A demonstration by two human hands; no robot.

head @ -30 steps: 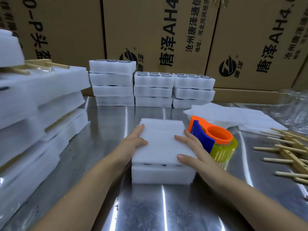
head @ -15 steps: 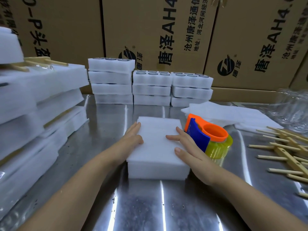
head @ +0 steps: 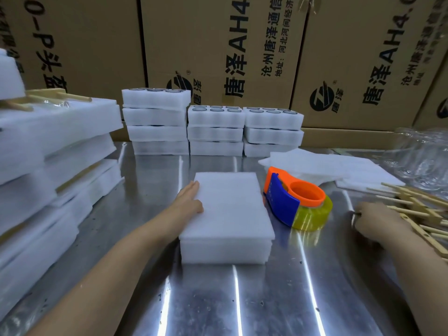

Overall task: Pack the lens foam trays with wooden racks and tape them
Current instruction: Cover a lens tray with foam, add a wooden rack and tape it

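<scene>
A white foam tray stack (head: pixel 230 214) with a flat foam lid lies in the middle of the steel table (head: pixel 266 299). My left hand (head: pixel 191 200) rests against its left edge with the fingers straight. My right hand (head: pixel 380 221) is far to the right, on the pile of wooden racks (head: pixel 417 202); its fingers are blurred and I cannot tell whether they grip one. An orange and blue tape dispenser (head: pixel 294 197) with a yellowish tape roll sits just right of the stack, and neither hand touches it.
Three piles of lens foam trays (head: pixel 213 132) stand at the back before cardboard boxes (head: pixel 218 44). Taped packs with racks (head: pixel 48 166) are heaped at the left. Loose foam sheets (head: pixel 339 163) and clear plastic bags (head: pixel 424 156) lie at the right rear.
My right hand has left the top of the foam stack and moved right, past the tape dispenser, to the wooden racks. My left hand stays at the stack's left edge.
</scene>
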